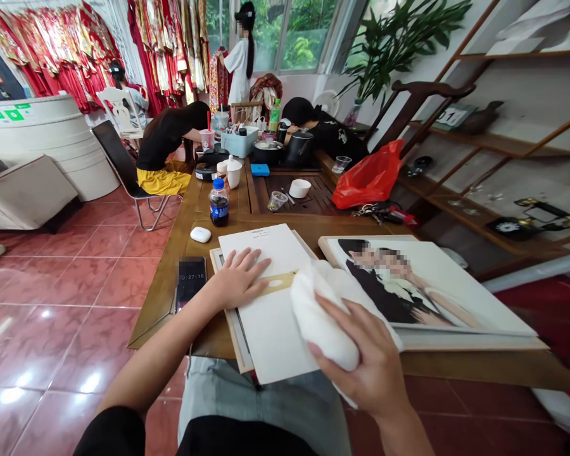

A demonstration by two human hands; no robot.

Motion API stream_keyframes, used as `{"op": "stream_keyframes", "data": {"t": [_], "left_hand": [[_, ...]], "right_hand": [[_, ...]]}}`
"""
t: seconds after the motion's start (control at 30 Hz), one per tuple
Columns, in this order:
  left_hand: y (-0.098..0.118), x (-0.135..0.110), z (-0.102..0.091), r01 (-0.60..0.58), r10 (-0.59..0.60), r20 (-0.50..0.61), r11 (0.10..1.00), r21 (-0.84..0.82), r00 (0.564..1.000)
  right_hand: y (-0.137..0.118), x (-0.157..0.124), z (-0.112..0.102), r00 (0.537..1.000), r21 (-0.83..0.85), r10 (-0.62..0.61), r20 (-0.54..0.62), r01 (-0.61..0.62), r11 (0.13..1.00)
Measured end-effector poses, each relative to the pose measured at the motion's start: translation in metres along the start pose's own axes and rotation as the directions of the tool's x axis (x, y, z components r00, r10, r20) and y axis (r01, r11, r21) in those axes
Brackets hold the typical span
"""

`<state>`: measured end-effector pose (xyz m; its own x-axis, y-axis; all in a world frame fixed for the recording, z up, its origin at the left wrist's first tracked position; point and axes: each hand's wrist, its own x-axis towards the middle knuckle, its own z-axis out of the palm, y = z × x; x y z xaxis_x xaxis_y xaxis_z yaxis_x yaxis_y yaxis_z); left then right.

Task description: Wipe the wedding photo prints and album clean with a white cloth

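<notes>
My left hand (241,276) lies flat with fingers spread on a white board (278,335), near its left edge. The board rests at a slight angle over a light wooden frame (237,342). Across its middle runs a gold-coloured strip (276,283) with a pale oval on it. In my right hand (368,348) is a bunched white cloth (325,316), gripped above the board's right side and hiding part of it. Whether the cloth touches the board I cannot tell. To the right lies a framed photo print (422,291) of two people.
A phone (190,282) showing a timer, a white earbud case (200,235) and a blue-capped cola bottle (219,204) stand to the left. Behind are a small white bowl (299,188), a red plastic bag (370,174) and keys (375,210). Several people are farther back.
</notes>
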<state>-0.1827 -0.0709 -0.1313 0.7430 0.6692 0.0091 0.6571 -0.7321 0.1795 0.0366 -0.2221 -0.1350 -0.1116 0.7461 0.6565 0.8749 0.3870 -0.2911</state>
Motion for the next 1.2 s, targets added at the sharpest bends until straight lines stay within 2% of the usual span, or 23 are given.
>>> {"op": "stream_keyframes", "data": {"t": [0.17,0.27,0.33,0.43,0.57,0.6,0.77,0.87,0.97,1.1,1.2], "left_hand": [[0.001,0.000,-0.001,-0.026,0.029,-0.040,0.997,0.077,0.999],[0.003,0.000,-0.006,-0.127,0.142,-0.085,0.979,0.160,0.986],[0.007,0.000,-0.010,-0.264,0.292,-0.096,0.937,0.230,0.952],[0.015,-0.002,-0.012,-0.449,0.496,-0.100,0.842,0.298,0.863],[0.027,-0.004,-0.006,-0.598,0.621,-0.099,0.779,0.188,0.778],[0.030,-0.005,-0.004,-0.616,0.630,-0.102,0.776,0.136,0.770],[0.037,-0.009,0.001,-0.582,0.575,-0.095,0.807,-0.094,0.813],[0.039,-0.011,0.002,-0.569,0.569,-0.041,0.812,-0.132,0.822],[0.039,-0.012,0.004,-0.575,0.574,-0.048,0.809,-0.122,0.817],[0.038,-0.012,0.007,-0.602,0.597,-0.078,0.789,-0.121,0.798],[0.038,-0.012,0.007,-0.596,0.592,-0.071,0.791,-0.135,0.802]], "right_hand": [[0.018,0.010,0.000,0.994,0.091,0.108,-0.021,-0.106,0.990],[0.020,0.014,0.003,0.983,0.158,0.182,-0.002,-0.179,0.971],[0.019,0.015,0.005,0.978,0.184,0.210,0.016,-0.210,0.960],[0.017,0.015,0.006,0.974,0.180,0.221,0.054,-0.227,0.957],[0.013,0.017,0.004,0.974,0.152,0.215,0.066,-0.223,0.963],[0.013,0.017,0.004,0.975,0.152,0.215,0.059,-0.221,0.963],[0.015,0.023,0.003,0.971,0.168,0.234,0.060,-0.240,0.956],[0.019,0.033,0.004,0.964,0.172,0.253,0.078,-0.263,0.949],[0.022,0.051,0.007,0.958,0.160,0.262,0.113,-0.278,0.947],[0.025,0.081,0.018,0.952,0.087,0.221,0.211,-0.243,0.966],[0.026,0.101,0.035,0.931,-0.036,0.137,0.338,-0.133,0.991]]}}
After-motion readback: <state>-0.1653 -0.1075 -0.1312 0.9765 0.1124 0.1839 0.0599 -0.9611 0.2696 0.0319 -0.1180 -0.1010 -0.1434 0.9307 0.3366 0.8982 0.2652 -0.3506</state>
